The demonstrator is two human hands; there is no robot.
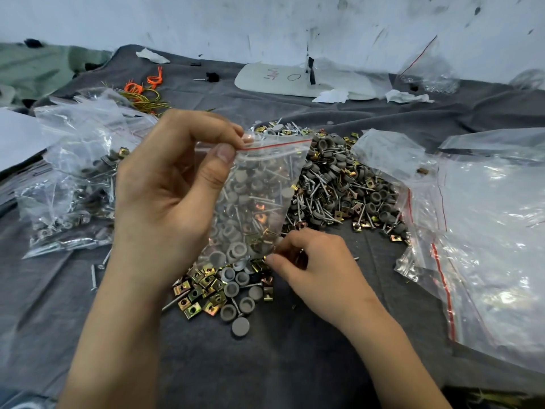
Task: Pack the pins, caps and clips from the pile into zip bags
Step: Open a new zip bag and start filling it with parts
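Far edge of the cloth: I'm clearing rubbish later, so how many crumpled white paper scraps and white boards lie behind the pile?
Crumpled paper scraps: 3
White board: 1
Total: 4

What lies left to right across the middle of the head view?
Going right: filled bags → left hand → zip bag pinched at its top by that hand → pile of loose pins, caps and clips → empty bags.
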